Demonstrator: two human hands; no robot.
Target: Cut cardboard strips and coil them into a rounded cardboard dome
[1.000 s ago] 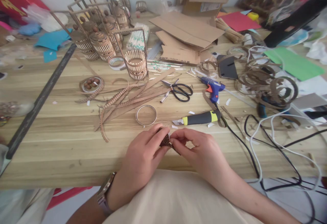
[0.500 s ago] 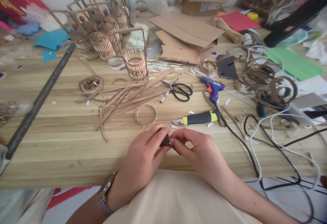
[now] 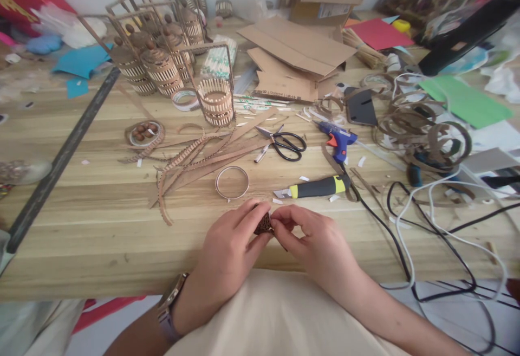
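Note:
Near the table's front edge my left hand (image 3: 233, 242) is closed around a small dark brown coil of corrugated cardboard (image 3: 264, 224), its honeycomb-like edge facing up. My right hand (image 3: 312, 237) pinches the strip's loose end at the coil's right side; a short dark bit shows under the fingers. Most of the coil is hidden by the left fingers. Just beyond my hands lie a thin ring (image 3: 232, 182) and a utility knife (image 3: 317, 187) with its blade out. Farther off are black-handled scissors (image 3: 286, 144) and a blue glue gun (image 3: 338, 139).
Several lantern-like stick baskets (image 3: 162, 69) stand at the back left, with one lidless basket (image 3: 217, 104) in front. Cardboard strips (image 3: 190, 161) lie left of centre beside a bowl of brown balls (image 3: 144, 134). Cables (image 3: 434, 231) and cardboard coils (image 3: 430, 128) crowd the right. Flat cardboard (image 3: 298, 47) is behind.
Both hands stay on the coil in nearly the same place. The right fingers have shifted very slightly, and the coil has turned a little.

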